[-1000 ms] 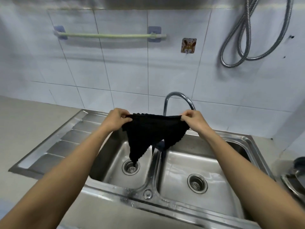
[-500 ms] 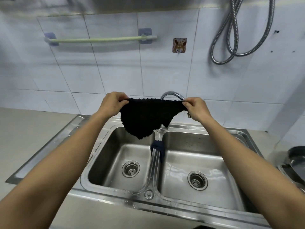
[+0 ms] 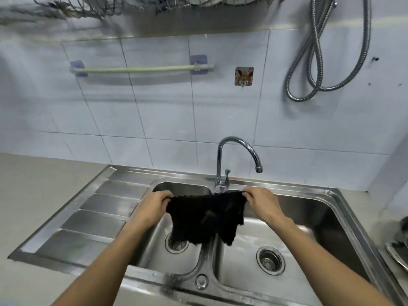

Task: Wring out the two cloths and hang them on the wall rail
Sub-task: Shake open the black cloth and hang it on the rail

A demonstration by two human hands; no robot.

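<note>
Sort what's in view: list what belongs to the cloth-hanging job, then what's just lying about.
Job:
black cloth, pinched at its top corners by left hand and right hand
green wall rail
double sink

Lying about:
faucet
looped metal hose
sticker hook
dish rack

Wall: pale glossy square-tiled wall [image 3: 167,111] | 2 o'clock: coiled silver metal hose [image 3: 318,69] | Centre: curved chrome tap [image 3: 234,155] | Below: stainless-steel double sink [image 3: 331,195] | 9 o'clock: beige countertop [image 3: 39,184]
</note>
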